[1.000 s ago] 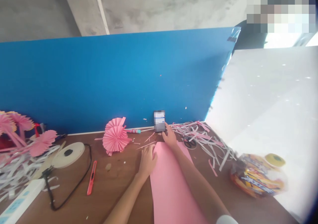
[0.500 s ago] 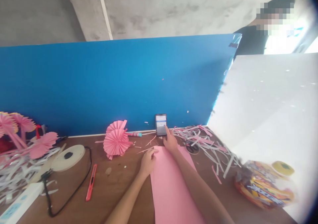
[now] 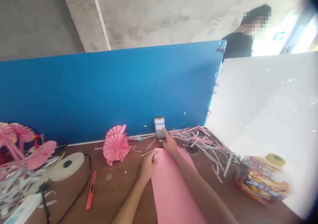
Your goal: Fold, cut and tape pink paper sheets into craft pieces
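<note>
A pink paper sheet (image 3: 174,191) lies on the brown table (image 3: 116,191) in front of me. My left hand (image 3: 148,166) rests on the sheet's upper left corner, fingers curled at the edge. My right hand (image 3: 170,142) reaches past the sheet's far edge, index finger stretched out and touching the screen of a phone (image 3: 159,127) that leans against the blue board (image 3: 111,91). Neither hand holds anything I can see.
Pink paper fans (image 3: 116,144) lie left of the phone, more fans (image 3: 15,141) at far left. A red utility knife (image 3: 90,191), tape roll (image 3: 67,161) and black cable lie left. Paper strips and scissors (image 3: 191,148) lie right, beside a snack bag (image 3: 263,181). A person (image 3: 238,41) stands behind the board.
The view has shifted slightly and the person behind the board has moved left. My hands stay nearly still, the right finger remaining on the phone.
</note>
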Demonstrator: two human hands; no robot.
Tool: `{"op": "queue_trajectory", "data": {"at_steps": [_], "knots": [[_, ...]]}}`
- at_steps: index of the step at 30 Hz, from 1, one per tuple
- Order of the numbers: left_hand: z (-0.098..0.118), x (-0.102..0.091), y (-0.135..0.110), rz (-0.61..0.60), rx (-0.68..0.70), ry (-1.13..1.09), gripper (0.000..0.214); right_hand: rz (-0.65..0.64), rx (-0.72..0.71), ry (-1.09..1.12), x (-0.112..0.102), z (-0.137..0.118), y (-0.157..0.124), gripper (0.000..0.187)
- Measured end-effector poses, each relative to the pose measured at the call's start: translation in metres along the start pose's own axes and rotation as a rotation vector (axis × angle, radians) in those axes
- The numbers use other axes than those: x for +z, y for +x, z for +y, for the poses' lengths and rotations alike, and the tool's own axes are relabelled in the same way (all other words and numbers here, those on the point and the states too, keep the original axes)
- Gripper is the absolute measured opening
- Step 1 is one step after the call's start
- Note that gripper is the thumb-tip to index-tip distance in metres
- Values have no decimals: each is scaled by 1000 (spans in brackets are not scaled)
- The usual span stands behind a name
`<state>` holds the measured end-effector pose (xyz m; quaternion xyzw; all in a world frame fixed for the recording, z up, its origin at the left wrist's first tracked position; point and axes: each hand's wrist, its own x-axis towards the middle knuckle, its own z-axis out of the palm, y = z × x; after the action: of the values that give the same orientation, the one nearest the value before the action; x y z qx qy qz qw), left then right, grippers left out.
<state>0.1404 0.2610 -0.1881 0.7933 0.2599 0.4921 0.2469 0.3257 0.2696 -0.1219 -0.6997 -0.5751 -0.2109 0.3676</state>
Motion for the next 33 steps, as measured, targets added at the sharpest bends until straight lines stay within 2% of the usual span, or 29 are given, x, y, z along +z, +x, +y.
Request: {"op": "queue_trajectory", "data": {"at_steps": [6, 11, 14, 17, 18, 20, 22, 24, 27, 30, 33], "knots": [[-6, 5, -1, 15, -63, -65, 62, -17, 21, 10, 3, 1, 2, 80], [-7, 5, -3, 37, -25, -100, 56, -45, 61, 93, -3, -3, 1, 80], [-6, 2, -4, 50, 4, -88, 51, 49, 83, 162, -17, -8, 0, 75], [-4, -1, -6, 115, 35, -89, 45, 182, -11, 245, -40, -10, -1, 57], [-2, -2, -6, 153, 48, -94, 41, 176, -54, 279, -49, -9, -3, 52], [2, -4, -8, 247, 69, -99, 35, 105, -150, 307, -65, -3, -13, 48], [7, -6, -11, 353, 79, -84, 31, 91, -223, 231, -78, 5, -32, 47], [11, -7, -13, 463, 74, -73, 29, 169, -222, 133, -84, 16, -58, 49], [12, -10, -15, 604, 27, -134, 25, 267, -141, 80, -82, 36, -95, 50], [5, -11, -13, 680, -18, -246, 21, 179, -132, 138, -76, 53, -113, 46], [-4, -11, -8, 681, -69, -343, 17, 65, -172, 144, -75, 63, -113, 46]]}}
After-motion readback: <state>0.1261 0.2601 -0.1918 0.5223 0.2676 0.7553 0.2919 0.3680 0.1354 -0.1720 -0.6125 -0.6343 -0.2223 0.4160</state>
